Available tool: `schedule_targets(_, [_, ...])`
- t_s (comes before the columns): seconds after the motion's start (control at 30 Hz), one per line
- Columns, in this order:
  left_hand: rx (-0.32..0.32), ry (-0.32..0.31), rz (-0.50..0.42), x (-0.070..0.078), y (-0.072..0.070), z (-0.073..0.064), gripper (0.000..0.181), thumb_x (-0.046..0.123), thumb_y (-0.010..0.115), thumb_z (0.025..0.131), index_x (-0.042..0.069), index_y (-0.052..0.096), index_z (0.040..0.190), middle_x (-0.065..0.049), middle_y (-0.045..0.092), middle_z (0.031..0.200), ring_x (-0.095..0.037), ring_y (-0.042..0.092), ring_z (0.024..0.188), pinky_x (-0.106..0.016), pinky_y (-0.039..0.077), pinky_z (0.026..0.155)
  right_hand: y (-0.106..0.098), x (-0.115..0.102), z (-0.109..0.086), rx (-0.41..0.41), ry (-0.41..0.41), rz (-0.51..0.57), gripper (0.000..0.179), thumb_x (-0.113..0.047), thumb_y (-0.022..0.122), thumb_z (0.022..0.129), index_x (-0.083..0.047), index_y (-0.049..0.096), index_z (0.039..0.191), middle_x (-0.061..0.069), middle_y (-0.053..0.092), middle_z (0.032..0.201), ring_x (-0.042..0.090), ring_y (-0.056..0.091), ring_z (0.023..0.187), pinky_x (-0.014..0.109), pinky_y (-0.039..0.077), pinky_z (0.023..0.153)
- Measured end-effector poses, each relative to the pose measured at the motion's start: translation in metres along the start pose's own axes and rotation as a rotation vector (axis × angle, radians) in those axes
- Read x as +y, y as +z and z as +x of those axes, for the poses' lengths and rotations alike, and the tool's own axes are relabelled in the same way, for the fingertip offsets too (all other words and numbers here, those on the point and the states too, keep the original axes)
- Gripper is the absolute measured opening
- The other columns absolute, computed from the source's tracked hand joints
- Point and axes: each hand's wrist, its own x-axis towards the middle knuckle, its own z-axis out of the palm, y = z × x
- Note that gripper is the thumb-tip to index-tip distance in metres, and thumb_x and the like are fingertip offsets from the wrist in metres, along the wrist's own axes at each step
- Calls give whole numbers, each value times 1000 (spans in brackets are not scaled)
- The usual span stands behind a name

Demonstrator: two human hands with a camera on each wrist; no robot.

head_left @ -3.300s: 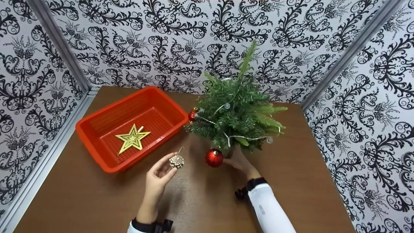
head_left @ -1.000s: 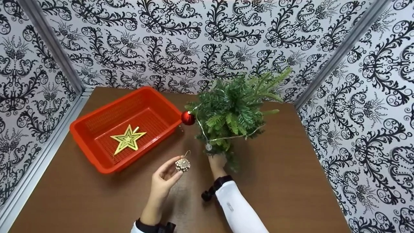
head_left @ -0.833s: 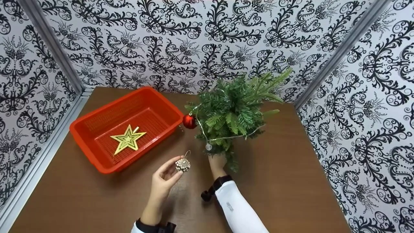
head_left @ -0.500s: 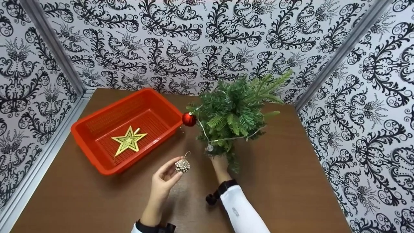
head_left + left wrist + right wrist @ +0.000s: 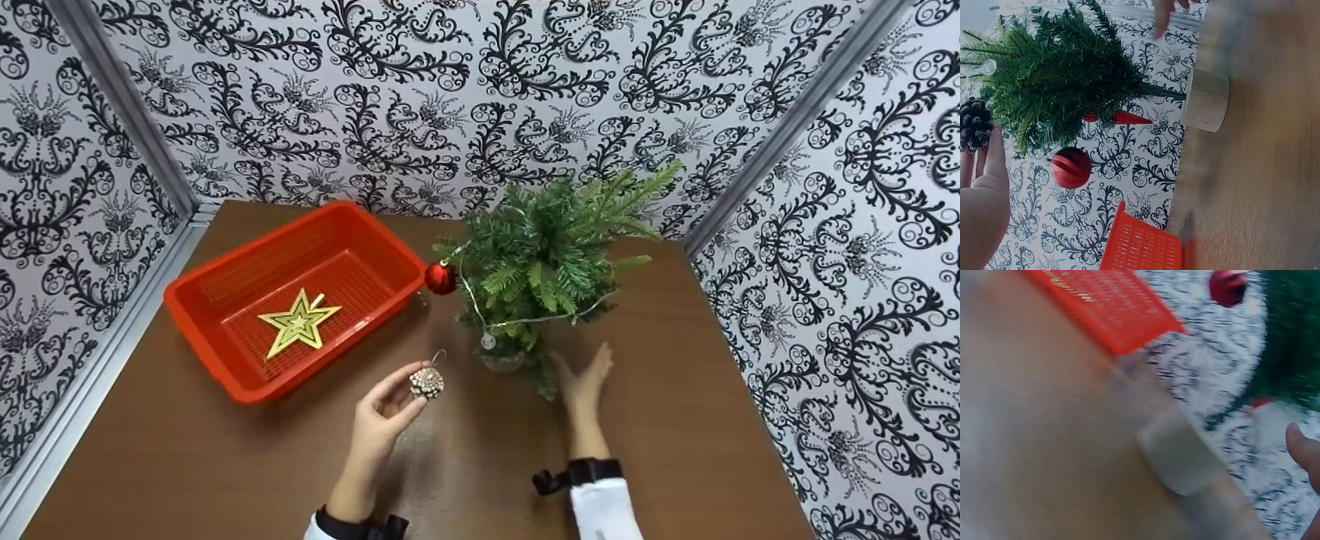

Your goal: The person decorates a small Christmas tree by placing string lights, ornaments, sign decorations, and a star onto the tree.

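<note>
My left hand (image 5: pixel 381 420) pinches a pinecone ornament (image 5: pixel 427 382) between thumb and fingers, its wire hook pointing up. In the left wrist view the pinecone (image 5: pixel 975 125) shows dark scales. Beyond it stands a small artificial Christmas tree (image 5: pixel 540 255) on a round wooden base (image 5: pixel 1207 100). A red ball ornament (image 5: pixel 440 277) hangs at the tree's left side, and a string of lights (image 5: pixel 540 320) crosses its front. To the right of the base, my right hand (image 5: pixel 583 381) holds nothing, fingers and thumb spread apart.
On the left of the brown table (image 5: pixel 675 420) sits a red plastic basket (image 5: pixel 225 379) with a gold star (image 5: pixel 300 324) inside. A red pointed ornament (image 5: pixel 1129 118) shows under the branches in the left wrist view. Patterned walls (image 5: pixel 420 90) enclose the table.
The tree has been turned, bringing different branches and lights to the front. My right hand has let go of its lower part and moved right. The left hand still holds the pinecone ornament.
</note>
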Motion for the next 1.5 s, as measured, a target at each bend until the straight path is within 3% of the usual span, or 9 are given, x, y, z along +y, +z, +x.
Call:
schedule_targets(0.07, [-22,34,-20,-1,0,0,44,-22,58,81,-20,51,124,1,68,122,-9,61,117,-22,49,97,-10,-18,-8,8,36,42,93,-23,64,94,-2,-3,154,23,-8,160,40,-10,147,54,3,120])
schedule_targets(0.1, [-34,50,-29,-2,0,1,44,-23,58,80,-18,53,124,0,67,123,-10,61,117,-22,49,97,-24,-57,-27,8,87,84,89,-20,61,95,2,-3,153,24,-7,160,39,-8,148,52,2,121])
schedule_targets(0.23, [-56,76,-42,-2,2,0,44,-22,59,81,-14,55,124,-1,67,123,-11,61,118,-22,49,97,-50,-80,-34,68,123,258,84,-22,57,98,-8,-3,155,13,-7,162,30,-4,150,41,2,123])
schedule_targets(0.4, [-78,76,-60,-3,5,-1,44,-21,59,81,-11,57,124,-2,66,124,-12,60,118,-23,49,97,-70,-110,-52,126,-3,485,74,-19,56,98,-5,10,155,13,6,163,29,6,150,38,12,122])
schedule_targets(0.5, [-83,51,-62,-5,8,-2,44,-20,60,81,-10,58,124,-1,66,124,-11,61,118,-24,50,95,-75,-124,-65,147,-105,521,68,-18,57,98,-2,20,152,16,20,160,31,16,148,37,20,121])
schedule_targets(0.8, [-103,15,-2,-6,16,-6,43,-18,63,80,-23,50,121,1,67,123,-10,61,116,-24,51,95,-72,-152,-100,80,-401,485,54,-10,59,96,6,38,142,8,57,136,8,53,123,17,41,105])
schedule_targets(0.93, [-110,3,17,-7,21,-7,42,-18,63,79,-21,52,120,3,66,122,-10,62,114,-23,52,94,-68,-157,-112,1,-539,484,46,-5,59,94,11,45,135,-4,65,124,8,59,115,18,45,100])
schedule_targets(1.13, [-141,12,37,-8,28,-7,42,-19,64,79,-22,52,119,5,65,123,-10,61,117,-24,50,97,-55,-160,-123,-112,-673,434,35,8,60,89,19,53,122,-1,68,116,10,63,109,22,50,97])
schedule_targets(1.5, [-200,8,36,-12,39,-8,42,-16,64,80,-21,51,120,7,64,125,-9,60,116,-24,50,96,-28,-160,-133,-214,-666,155,26,4,71,81,-1,71,106,13,71,98,7,68,92,19,56,80])
